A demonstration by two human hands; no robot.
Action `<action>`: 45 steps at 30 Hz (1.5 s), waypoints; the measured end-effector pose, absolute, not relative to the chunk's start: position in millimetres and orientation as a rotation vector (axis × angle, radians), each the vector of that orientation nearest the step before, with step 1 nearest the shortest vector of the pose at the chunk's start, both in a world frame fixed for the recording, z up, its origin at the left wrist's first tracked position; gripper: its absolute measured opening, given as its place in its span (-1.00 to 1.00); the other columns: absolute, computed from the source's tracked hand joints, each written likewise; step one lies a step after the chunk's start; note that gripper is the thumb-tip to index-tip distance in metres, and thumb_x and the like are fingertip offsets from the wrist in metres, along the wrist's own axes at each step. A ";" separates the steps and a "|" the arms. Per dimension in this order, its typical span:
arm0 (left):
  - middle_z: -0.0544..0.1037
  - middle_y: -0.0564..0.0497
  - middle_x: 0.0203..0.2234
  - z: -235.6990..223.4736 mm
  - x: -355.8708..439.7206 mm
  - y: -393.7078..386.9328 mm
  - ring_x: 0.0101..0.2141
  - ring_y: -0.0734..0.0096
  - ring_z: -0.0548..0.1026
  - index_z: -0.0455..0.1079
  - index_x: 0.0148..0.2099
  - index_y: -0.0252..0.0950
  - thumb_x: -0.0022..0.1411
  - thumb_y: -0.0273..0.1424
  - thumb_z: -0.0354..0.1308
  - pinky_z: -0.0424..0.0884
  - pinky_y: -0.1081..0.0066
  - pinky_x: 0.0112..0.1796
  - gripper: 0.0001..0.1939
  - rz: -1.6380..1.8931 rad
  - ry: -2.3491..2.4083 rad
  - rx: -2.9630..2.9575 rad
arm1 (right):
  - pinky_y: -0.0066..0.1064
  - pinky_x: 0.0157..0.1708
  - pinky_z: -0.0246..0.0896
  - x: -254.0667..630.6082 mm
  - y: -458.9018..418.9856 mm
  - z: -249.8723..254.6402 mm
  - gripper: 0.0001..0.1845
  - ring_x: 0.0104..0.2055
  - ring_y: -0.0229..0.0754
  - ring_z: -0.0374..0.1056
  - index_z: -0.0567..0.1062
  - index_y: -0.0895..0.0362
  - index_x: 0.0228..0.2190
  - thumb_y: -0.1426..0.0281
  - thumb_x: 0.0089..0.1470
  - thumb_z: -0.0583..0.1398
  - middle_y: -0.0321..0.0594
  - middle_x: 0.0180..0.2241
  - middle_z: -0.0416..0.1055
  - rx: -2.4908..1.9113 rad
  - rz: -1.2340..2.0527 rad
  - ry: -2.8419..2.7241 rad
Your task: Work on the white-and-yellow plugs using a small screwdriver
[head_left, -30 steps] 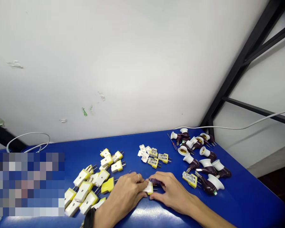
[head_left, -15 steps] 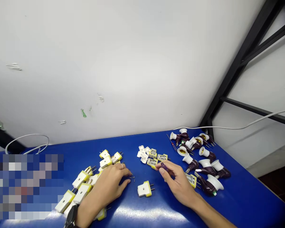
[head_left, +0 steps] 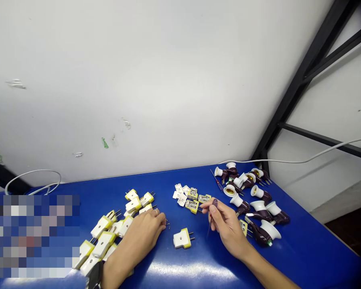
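My right hand (head_left: pixel 227 224) grips a screwdriver (head_left: pixel 215 203) by its dark handle, with the thin shaft pointing down. A white and yellow two-pin plug (head_left: pixel 182 238) lies on the blue table between my hands, apart from both. My left hand (head_left: pixel 149 228) rests low over the table, fingers drawn together beside a few tiny screws (head_left: pixel 168 224). Whatever is between its fingertips is hidden. Beyond my right hand sit several opened plug halves (head_left: pixel 192 206) with metal parts showing, next to loose white covers (head_left: pixel 180 196).
Several closed plugs (head_left: pixel 104 243) are heaped around my left forearm. At the right lie many dark purple lamp holders (head_left: pixel 260 212) with white rims, and a second screwdriver (head_left: pixel 218 182). A white cable (head_left: pixel 289 161) runs along the wall. A blurred patch covers the left side.
The screwdriver has swung so that its shaft now shows, pointing down. My left thumb and fingers have drawn together by the screws. The plug in the middle has stayed put.
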State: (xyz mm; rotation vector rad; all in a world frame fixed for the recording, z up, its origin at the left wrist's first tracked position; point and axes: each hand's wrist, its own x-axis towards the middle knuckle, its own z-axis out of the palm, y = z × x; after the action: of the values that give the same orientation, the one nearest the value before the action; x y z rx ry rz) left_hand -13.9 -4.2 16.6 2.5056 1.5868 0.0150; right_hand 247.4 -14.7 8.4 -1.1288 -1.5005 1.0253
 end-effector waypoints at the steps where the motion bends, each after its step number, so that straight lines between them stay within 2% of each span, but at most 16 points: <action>1: 0.56 -0.07 -0.28 15.1 -14.7 -3.9 -0.27 0.17 0.54 0.46 -0.18 -0.24 0.41 -0.48 -0.02 0.36 0.32 -0.28 -0.78 0.022 1.593 2.500 | -0.44 -0.53 0.25 247.1 -14.7 8.4 -0.50 -0.53 -0.29 0.27 0.53 0.16 -0.22 0.01 0.32 0.05 -0.18 -0.36 0.42 -1.124 1.025 -1.498; 6: 0.55 -0.08 -0.24 4.2 -18.6 -2.0 -0.24 0.21 0.55 0.44 -0.11 -0.24 0.42 -0.47 -0.06 0.39 0.33 -0.22 -0.77 0.090 1.550 2.454 | -0.46 -0.58 0.24 245.4 -12.9 5.1 -0.54 -0.51 -0.28 0.33 0.54 0.16 -0.24 0.03 0.31 0.09 -0.17 -0.33 0.41 -1.079 1.014 -1.424; 11: 0.53 -0.14 -0.13 1.4 -20.5 -4.1 -0.17 0.20 0.53 0.42 0.03 -0.26 0.44 -0.53 -0.15 0.42 0.28 -0.14 -0.66 0.174 1.491 2.514 | -0.48 -0.64 0.28 243.7 -10.8 2.4 -0.58 -0.47 -0.23 0.41 0.53 0.15 -0.25 0.05 0.28 0.14 -0.17 -0.33 0.38 -0.994 1.083 -1.285; 15: 0.52 -0.10 -0.16 10.3 -20.2 -6.0 -0.21 0.26 0.51 0.43 -0.04 -0.24 0.46 -0.50 -0.20 0.41 0.31 -0.16 -0.65 0.392 1.403 2.470 | -0.46 -0.65 0.33 242.8 -9.6 4.7 -0.58 -0.47 -0.19 0.45 0.56 0.17 -0.26 0.04 0.24 0.19 -0.17 -0.36 0.40 -0.957 1.126 -1.201; 18: 0.53 -0.05 -0.23 17.1 -16.5 -7.7 -0.25 0.29 0.49 0.45 -0.12 -0.22 0.47 -0.39 -0.13 0.39 0.33 -0.18 -0.70 0.618 1.298 2.311 | -0.44 -0.63 0.39 241.3 -10.0 7.3 -0.58 -0.44 -0.15 0.48 0.57 0.17 -0.26 0.04 0.21 0.22 -0.17 -0.37 0.41 -0.920 1.180 -1.141; 22: 0.55 -0.01 -0.35 18.6 -6.2 -11.4 -0.36 0.32 0.45 0.50 -0.16 -0.22 0.43 -0.22 -0.01 0.34 0.38 -0.32 -0.71 0.803 1.336 1.962 | -0.40 -0.52 0.49 236.2 -14.7 10.9 -0.64 -0.34 -0.10 0.54 0.58 0.14 -0.23 0.09 0.24 0.22 -0.15 -0.32 0.46 -0.842 1.252 -1.100; 26: 0.58 -0.06 -0.30 13.5 4.2 -13.6 -0.27 0.27 0.47 0.52 -0.18 -0.28 0.32 -0.07 0.12 0.35 0.38 -0.28 -0.63 0.918 1.280 1.574 | -0.40 -0.44 0.52 228.7 -21.0 13.5 -0.70 -0.26 -0.08 0.57 0.57 0.11 -0.22 0.14 0.27 0.21 -0.17 -0.29 0.48 -0.804 1.277 -1.069; 30: 0.54 -0.04 -0.39 8.9 11.5 -15.4 -0.46 0.43 0.36 0.52 -0.17 -0.34 0.14 0.07 0.26 0.19 0.49 -0.50 -0.47 0.928 1.176 1.260 | -0.41 -0.42 0.54 223.1 -25.0 13.6 -0.72 -0.26 -0.08 0.58 0.58 0.11 -0.22 0.16 0.27 0.21 -0.17 -0.28 0.48 -0.806 1.247 -1.048; 34: 0.50 0.01 -0.43 7.8 15.5 -18.2 -0.53 0.54 0.24 0.52 -0.17 -0.35 0.04 0.09 0.34 0.05 0.55 -0.56 -0.42 0.942 1.128 1.086 | -0.39 -0.42 0.55 218.7 -28.0 15.8 -0.70 -0.28 -0.09 0.57 0.59 0.12 -0.24 0.14 0.25 0.23 -0.17 -0.29 0.49 -0.828 1.233 -1.052; 45: 0.52 -0.01 -0.43 5.5 15.2 -19.2 -0.53 0.56 0.25 0.54 -0.16 -0.36 0.03 0.07 0.37 0.05 0.56 -0.56 -0.42 0.980 1.124 1.027 | -0.40 -0.44 0.53 212.3 -31.0 23.2 -0.67 -0.31 -0.10 0.57 0.58 0.14 -0.27 0.11 0.20 0.27 -0.16 -0.32 0.51 -0.858 1.208 -0.992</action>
State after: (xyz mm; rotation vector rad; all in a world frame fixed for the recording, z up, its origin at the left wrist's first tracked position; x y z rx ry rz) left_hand 15.2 -19.2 5.5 1.0275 1.1239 0.9799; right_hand 212.3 -31.0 23.2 -0.8584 -0.9919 1.2078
